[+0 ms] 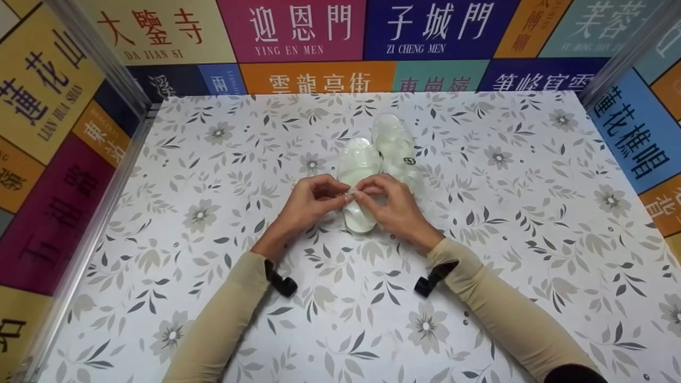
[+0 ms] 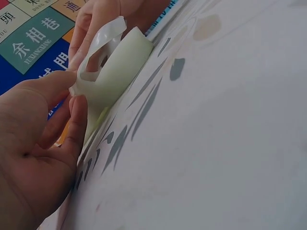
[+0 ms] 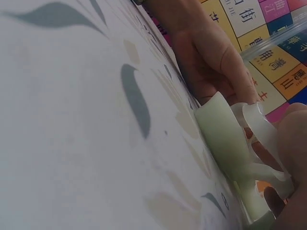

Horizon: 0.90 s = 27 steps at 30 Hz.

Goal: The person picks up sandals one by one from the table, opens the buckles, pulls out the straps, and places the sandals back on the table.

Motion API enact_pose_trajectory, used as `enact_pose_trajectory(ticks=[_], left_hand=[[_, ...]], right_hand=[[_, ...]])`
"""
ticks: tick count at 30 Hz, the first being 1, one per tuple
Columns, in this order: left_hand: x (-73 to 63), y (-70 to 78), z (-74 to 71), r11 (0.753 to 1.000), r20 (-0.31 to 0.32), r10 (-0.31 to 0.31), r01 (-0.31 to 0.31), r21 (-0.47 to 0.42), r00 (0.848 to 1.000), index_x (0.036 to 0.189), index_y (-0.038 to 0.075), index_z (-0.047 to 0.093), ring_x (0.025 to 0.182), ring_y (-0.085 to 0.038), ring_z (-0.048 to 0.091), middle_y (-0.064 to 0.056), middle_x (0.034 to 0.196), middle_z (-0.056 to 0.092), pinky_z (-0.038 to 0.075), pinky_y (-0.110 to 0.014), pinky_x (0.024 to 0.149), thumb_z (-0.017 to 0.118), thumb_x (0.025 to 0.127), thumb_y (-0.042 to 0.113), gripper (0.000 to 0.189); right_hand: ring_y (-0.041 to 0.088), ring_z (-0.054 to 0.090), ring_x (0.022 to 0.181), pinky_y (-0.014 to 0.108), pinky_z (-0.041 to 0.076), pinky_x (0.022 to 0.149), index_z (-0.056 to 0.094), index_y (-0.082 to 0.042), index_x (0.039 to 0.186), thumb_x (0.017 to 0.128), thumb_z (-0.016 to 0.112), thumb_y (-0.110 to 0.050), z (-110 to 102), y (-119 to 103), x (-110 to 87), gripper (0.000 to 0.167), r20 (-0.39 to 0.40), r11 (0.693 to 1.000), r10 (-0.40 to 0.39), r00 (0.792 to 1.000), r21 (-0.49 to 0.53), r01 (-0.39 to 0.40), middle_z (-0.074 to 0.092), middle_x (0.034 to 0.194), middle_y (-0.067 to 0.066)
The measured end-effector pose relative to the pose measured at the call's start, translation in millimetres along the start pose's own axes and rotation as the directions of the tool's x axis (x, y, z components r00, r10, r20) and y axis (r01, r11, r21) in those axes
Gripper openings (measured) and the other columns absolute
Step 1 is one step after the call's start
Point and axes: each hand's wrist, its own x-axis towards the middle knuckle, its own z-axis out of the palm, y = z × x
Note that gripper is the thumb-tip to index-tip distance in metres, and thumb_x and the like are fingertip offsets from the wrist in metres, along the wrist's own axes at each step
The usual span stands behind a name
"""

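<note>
A pair of pale green, translucent sandals lies on the table. The nearer sandal [image 1: 360, 155] has my left hand [image 1: 310, 202] and right hand [image 1: 395, 206] meeting over its middle. My left hand pinches a thin strap [image 2: 106, 34] of this sandal between thumb and fingers. From the other side, my right hand [image 3: 293, 148] pinches the strap too, fingertips close to the left ones. The exact fastening between the fingertips is too small to make out. Just right of it and farther back is the other sandal [image 1: 391, 130], with a small dark ornament, partly behind my right hand.
The table [image 1: 511, 223] wears a white cover printed with grey leaves and flowers. Colourful panels with Chinese lettering [image 1: 303, 26] stand along its back and sides. Clear edge strips run along the left and right borders. Dark bands circle both wrists over beige sleeves.
</note>
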Motion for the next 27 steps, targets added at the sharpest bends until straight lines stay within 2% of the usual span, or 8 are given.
enact_pose_trajectory(ticks=[5,9,15,23,27], left_hand=[[-0.6,1.2,0.5,1.0,0.0,0.012,-0.012,0.004,1.0,0.108,0.01,0.082,0.091,-0.022,0.078,-0.009,0.103,0.082,0.061,-0.024,0.076,0.088,0.093,0.019,0.019],[-1.0,1.8,1.4,1.0,0.005,0.003,-0.003,0.021,1.0,0.108,0.012,0.081,0.093,-0.022,0.079,-0.007,0.106,0.081,0.062,-0.026,0.076,0.087,0.095,0.021,0.018],[-2.0,0.6,1.7,1.0,0.002,-0.015,0.015,0.006,1.0,0.11,0.01,0.078,0.099,-0.025,0.079,-0.008,0.114,0.079,0.063,-0.028,0.077,0.084,0.096,0.018,0.017],[-1.3,-2.0,1.4,1.0,0.015,0.002,-0.003,0.026,1.0,0.112,0.01,0.076,0.102,-0.024,0.078,-0.008,0.113,0.079,0.063,-0.032,0.093,0.084,0.097,0.017,0.019],[-0.2,-2.3,0.7,1.0,0.021,-0.002,0.001,0.01,1.0,0.113,0.008,0.076,0.103,-0.025,0.077,-0.009,0.114,0.078,0.063,-0.033,0.093,0.084,0.097,0.017,0.021]], right_hand=[[0.012,0.068,0.116,0.038,0.046,0.109,0.079,-0.024,0.114,0.099,0.082,-0.035,1,0,-0.1,0.019,-0.008,0.999,0.021,1.0,0.027,-0.021,0.078,0.111,-0.005],[0.011,0.071,0.117,0.04,0.045,0.113,0.078,-0.024,0.114,0.1,0.08,-0.036,0,1,-0.4,0.018,0.011,0.999,0.018,1.0,0.032,-0.018,0.078,0.114,-0.005],[0.016,0.071,0.128,0.043,0.044,0.118,0.074,-0.018,0.115,0.102,0.077,-0.031,-2,2,-0.4,0.019,0.046,0.999,0.007,0.999,0.034,-0.009,0.084,0.111,-0.004],[0.024,0.072,0.119,0.042,0.045,0.113,0.074,-0.007,0.115,0.103,0.076,-0.019,3,-5,-1.2,0.016,0.01,0.999,0.03,0.999,0.037,-0.031,0.079,0.112,0.009],[0.03,0.07,0.122,0.045,0.044,0.113,0.072,0.0,0.116,0.103,0.074,-0.01,3,-13,-2.4,0.016,-0.004,0.999,0.024,1.0,0.023,-0.024,0.077,0.113,0.016]])
